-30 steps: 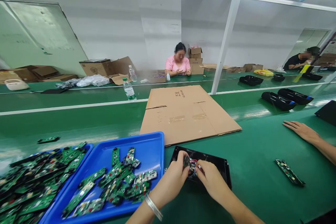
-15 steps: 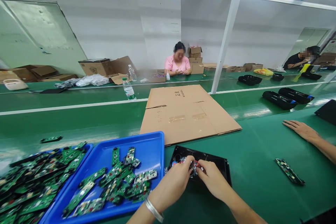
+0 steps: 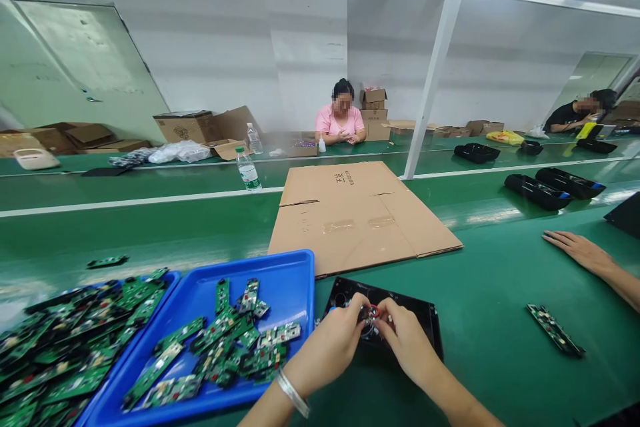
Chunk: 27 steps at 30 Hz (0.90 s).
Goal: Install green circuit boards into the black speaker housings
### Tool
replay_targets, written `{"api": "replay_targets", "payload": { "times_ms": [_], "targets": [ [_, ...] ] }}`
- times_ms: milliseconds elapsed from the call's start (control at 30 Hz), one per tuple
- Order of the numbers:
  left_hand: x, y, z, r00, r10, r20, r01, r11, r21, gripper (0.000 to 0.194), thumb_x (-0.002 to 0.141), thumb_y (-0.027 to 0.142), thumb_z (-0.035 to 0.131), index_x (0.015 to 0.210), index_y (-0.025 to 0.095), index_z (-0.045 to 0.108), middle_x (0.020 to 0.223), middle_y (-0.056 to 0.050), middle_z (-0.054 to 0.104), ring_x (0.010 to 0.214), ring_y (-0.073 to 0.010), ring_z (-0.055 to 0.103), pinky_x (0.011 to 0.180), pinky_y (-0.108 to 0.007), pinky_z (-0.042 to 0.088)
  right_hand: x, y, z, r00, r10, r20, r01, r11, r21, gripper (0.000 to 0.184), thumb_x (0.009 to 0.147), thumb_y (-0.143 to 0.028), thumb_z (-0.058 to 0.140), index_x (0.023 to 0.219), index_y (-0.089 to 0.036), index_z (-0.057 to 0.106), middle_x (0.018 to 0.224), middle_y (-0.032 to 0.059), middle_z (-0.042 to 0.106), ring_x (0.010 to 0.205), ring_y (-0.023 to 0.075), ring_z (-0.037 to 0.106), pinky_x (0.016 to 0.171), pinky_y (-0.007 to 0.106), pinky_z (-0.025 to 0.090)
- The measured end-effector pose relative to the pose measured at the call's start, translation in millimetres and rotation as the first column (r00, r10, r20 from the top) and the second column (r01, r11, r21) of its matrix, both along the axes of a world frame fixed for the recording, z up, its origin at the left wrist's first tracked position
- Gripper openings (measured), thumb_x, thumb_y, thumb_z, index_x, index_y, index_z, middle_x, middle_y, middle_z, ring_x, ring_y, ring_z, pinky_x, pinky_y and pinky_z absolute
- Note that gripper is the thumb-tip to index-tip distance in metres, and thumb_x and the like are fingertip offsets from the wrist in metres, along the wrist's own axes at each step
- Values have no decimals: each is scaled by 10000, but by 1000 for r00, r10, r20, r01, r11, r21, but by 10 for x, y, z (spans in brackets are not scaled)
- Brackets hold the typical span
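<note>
A black plastic panel [image 3: 423, 321] lies on the green table in front of me. Over its middle, my left hand [image 3: 333, 343] and my right hand [image 3: 405, 340] meet, fingers pinched together on a small wired part [image 3: 371, 315] with red and black wires. My left wrist wears a silver bangle [image 3: 293, 392]. Left of the panel sits a blue tray [image 3: 285, 280] holding several green circuit boards [image 3: 225, 340]. A second blue tray at the far left is heaped with more circuit boards [image 3: 75, 340].
A flattened cardboard sheet [image 3: 355, 213] lies beyond the panel. Another person's hand [image 3: 575, 247] rests flat at the right, near a lone circuit board [image 3: 553, 329]. Black housings [image 3: 537, 190], a water bottle [image 3: 247, 170], boxes and two seated people are farther back.
My hands slid slightly down over the panel and stay pinched on the wired part. The view shifted a little. The other person's hand has not moved.
</note>
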State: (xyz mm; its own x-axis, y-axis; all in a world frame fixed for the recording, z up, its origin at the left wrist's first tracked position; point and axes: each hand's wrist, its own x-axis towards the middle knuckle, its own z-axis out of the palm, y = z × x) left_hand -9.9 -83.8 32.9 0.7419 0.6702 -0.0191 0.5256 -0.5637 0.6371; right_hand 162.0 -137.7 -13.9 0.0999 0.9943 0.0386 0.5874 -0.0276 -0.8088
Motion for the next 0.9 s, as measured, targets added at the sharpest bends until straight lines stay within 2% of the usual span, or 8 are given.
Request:
{"api": "replay_targets", "payload": {
  "times_ms": [133,267,500,600,667,767,833,900],
  "targets": [
    [-11,25,2,1000,2,5,-2,1000,-20,248,940,175,367,1162,256,444,869,-35,627,790,-218,590,667,-273,389,2,0,-59,992,-6,125,1,999,40,230,907,-220,460,1103,-221,580,894,31,654,833,199,584,758,294,426],
    [-12,23,21,1000,0,30,1,999,-40,250,930,171,367,1144,256,464,870,-26,625,792,-209,579,675,-271,391,-4,-3,-57,969,74,235,-85,996,37,226,950,-239,424,1065,-218,618,954,43,664,849,211,573,783,323,418],
    [8,9,30,995,72,69,-65,993,-97,240,937,222,361,1140,260,483,807,-11,629,786,-204,578,695,-270,422,-53,-21,-10,937,89,338,-90,996,-14,226,972,-216,394,1060,-198,601,920,45,659,819,212,564,743,325,400],
    [28,-6,16,993,82,84,-72,991,-110,245,926,203,371,1131,258,494,813,-13,641,795,-194,605,705,-257,438,-57,-13,-15,937,82,340,-79,997,-24,214,965,-214,396,990,-191,607,891,48,662,808,213,578,739,330,400],
    [45,-10,-1,990,105,89,-94,988,-120,246,918,196,383,1125,252,505,797,-12,643,782,-190,623,699,-251,448,-47,-6,-29,960,69,270,-70,998,-5,209,954,-219,400,978,-197,607,908,48,663,832,214,590,754,334,416],
    [68,13,-47,974,187,128,-162,970,-184,256,916,214,399,1149,231,503,752,-14,646,731,-194,646,667,-258,469,-12,4,-54,999,-6,32,4,999,45,234,885,-229,480,1103,-209,562,900,34,646,802,187,604,737,306,463],
    [75,54,-93,947,265,181,-219,946,-238,261,909,229,418,1156,214,502,739,-21,654,706,-201,658,647,-269,484,20,5,-59,992,-52,-115,60,996,61,331,826,-231,521,1156,-205,513,876,22,623,746,164,603,716,287,490],
    [73,105,-145,909,346,233,-275,917,-288,253,895,240,444,1138,202,507,744,-33,664,700,-209,669,636,-279,497,47,1,-46,977,-51,-207,65,996,60,300,817,-235,493,1115,-202,500,884,25,613,744,153,611,728,284,506]
  ]
}}
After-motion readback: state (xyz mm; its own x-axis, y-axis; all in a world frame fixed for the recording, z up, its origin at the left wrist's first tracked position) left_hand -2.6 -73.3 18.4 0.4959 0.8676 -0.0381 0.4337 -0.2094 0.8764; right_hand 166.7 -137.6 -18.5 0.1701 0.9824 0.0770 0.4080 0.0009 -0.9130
